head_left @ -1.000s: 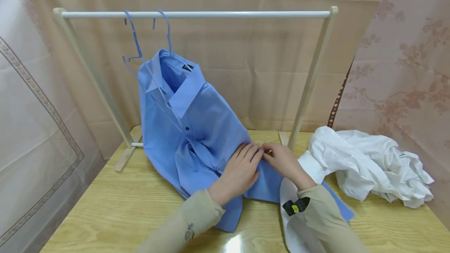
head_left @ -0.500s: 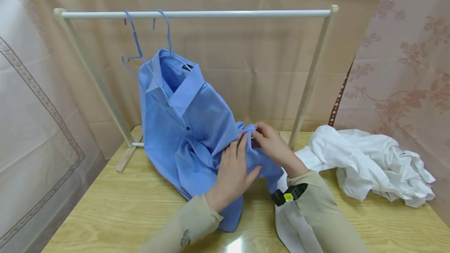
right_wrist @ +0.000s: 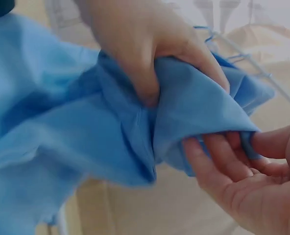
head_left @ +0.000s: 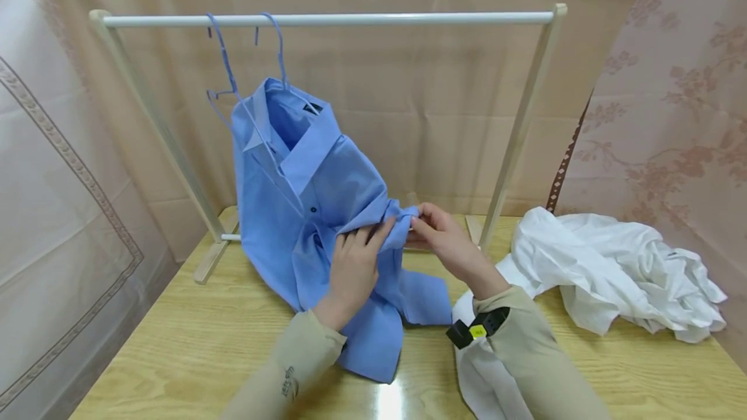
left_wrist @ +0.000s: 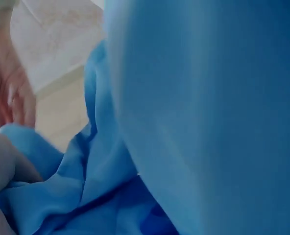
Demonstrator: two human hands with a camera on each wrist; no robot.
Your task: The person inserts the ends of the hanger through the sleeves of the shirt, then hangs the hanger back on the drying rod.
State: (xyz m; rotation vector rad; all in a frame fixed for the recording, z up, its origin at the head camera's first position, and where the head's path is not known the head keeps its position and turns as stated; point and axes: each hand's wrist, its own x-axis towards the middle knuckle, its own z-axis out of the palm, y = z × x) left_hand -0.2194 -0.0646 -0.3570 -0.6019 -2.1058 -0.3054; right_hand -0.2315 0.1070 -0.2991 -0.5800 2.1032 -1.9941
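Observation:
A blue button-up shirt [head_left: 350, 177] with a dark collar label hangs tilted in front of the rack, its lower part bunched on the table. One blue wire hanger [head_left: 281, 57] goes into its collar; another hanger [head_left: 226, 60] overlaps its left side. My left hand [head_left: 353, 271] grips a gathered fold of the shirt, thumb and fingers around the cloth [right_wrist: 194, 100] in the right wrist view. Just to the right, my right hand [head_left: 452, 248] pinches the open edge of that cloth between thumb and fingers, some fingertips hidden inside the opening. Blue cloth fills most of the left wrist view.
The rack has a white top bar [head_left: 408, 19] and slanted wooden legs [head_left: 522, 128]. A crumpled white garment [head_left: 618, 271] lies on the right of the wooden table [head_left: 192, 342]. Part of a white cloth [head_left: 493, 381] shows beneath the right forearm.
Both hands have shifted left, the right one also upward, raising a gathered part of the blue shirt. The blue cloth that reached under the right forearm has drawn back left.

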